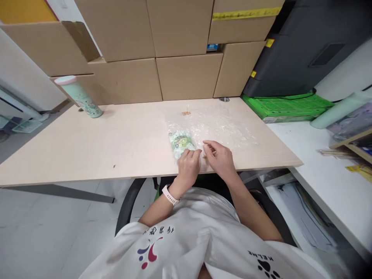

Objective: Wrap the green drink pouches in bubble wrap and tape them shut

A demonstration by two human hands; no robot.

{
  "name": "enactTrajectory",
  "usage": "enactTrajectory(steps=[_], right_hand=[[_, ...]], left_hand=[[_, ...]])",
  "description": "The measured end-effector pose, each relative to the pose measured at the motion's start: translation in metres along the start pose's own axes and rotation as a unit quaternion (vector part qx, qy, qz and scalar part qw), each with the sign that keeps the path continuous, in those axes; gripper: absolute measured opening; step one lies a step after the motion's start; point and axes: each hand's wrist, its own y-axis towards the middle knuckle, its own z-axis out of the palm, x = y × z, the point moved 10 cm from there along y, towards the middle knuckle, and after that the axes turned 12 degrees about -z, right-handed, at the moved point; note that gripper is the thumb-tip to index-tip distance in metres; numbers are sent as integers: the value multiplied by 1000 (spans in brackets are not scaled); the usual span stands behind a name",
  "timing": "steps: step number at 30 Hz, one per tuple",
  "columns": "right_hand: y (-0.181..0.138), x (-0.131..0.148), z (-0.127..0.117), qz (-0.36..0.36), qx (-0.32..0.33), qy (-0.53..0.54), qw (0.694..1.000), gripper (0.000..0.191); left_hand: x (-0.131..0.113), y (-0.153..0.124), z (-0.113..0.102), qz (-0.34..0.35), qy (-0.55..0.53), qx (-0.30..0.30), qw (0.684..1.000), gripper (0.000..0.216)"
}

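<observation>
Both hands are close together near the front edge of the table. My left hand [188,164], with a pale pink band on its wrist, is closed in a pinch on the clear plastic bag [229,124] lying crinkled on the tabletop. Just to the right, my right hand [221,159] has its fingers curled over the plastic; what lies between them is too small to make out. A green and white printed packet [181,141] lies beside my left hand, partly covered by it. Small orange marks show at the far side of the plastic.
A mint tumbler with a pink lid [80,97] stands at the table's back left. Stacked cardboard boxes [188,77] line the back. On the right are a green crate [279,108], a dark case [314,50] and a white side desk [328,162].
</observation>
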Motion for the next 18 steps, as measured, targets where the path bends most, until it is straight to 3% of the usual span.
enactTrajectory(steps=[2, 4, 7, 8, 10, 12, 13, 15, 18], right_hand=[[4, 13, 1, -53, 5, 36, 998, 28], [4, 20, 15, -82, 52, 62, 993, 31], [-1, 12, 34, -70, 103, 65, 990, 34], [-3, 9, 36, -64, 106, 64, 990, 35], [-6, 4, 38, -58, 104, 60, 991, 38], [-9, 3, 38, -52, 100, 51, 992, 41], [-10, 3, 37, -46, 99, 46, 993, 43], [-12, 5, 37, -32, 98, 37, 994, 44], [-16, 15, 37, -14, 107, 40, 993, 43]], left_hand=[[-5, -5, 0, 18, 1, 14, 1000, 31], [-10, -10, -4, 42, -28, 35, 998, 25], [-5, -18, -23, 49, -150, 58, 986, 16], [6, -19, -35, 24, -194, 33, 980, 14], [43, -19, -65, -72, -252, -72, 962, 13], [82, -22, -80, -177, -293, -141, 929, 26], [96, -21, -76, -220, -332, -127, 908, 32], [109, -17, -56, -282, -421, -44, 861, 38], [93, -12, -39, -298, -490, 48, 817, 40]])
